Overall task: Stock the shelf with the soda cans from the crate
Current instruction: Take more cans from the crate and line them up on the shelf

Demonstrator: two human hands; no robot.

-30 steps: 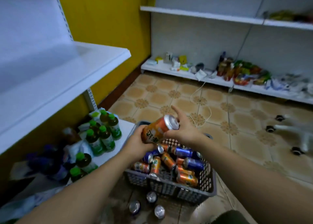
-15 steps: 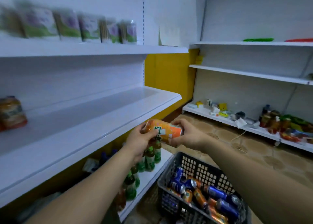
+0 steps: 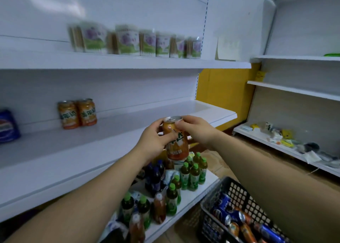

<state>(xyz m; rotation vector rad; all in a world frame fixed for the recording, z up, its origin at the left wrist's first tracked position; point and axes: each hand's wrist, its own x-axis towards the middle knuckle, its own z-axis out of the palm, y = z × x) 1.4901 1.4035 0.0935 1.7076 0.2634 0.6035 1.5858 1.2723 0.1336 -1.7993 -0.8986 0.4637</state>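
You've got the orange soda can [image 3: 177, 147] upright now. A second ago it lay tilted above the crate, half a second ago it was on its side, and here the silver top faces up. Your left hand [image 3: 153, 143] grips the body, its fingers [image 3: 168, 136] curled across the label, while your right hand [image 3: 197, 131] pinches the top rim. Both hands are clamped on the same can.

Your view has lifted too, from the floor and crate to the shelving. The can hangs in the air just in front of the middle shelf [image 3: 110, 143], not yet touching it. Two matching orange cans [image 3: 77, 113] already stand side by side near the back, with a blue can [image 3: 8, 127] further left. That looks like the row to join, so the can is ready to go in base first next to that pair.

There's plenty left: the crate [image 3: 227, 185] at lower right holds a heap of blue and orange cans [image 3: 237, 221]. Watch the green-capped bottles [image 3: 192, 171] on the bottom shelf, directly under your hands.
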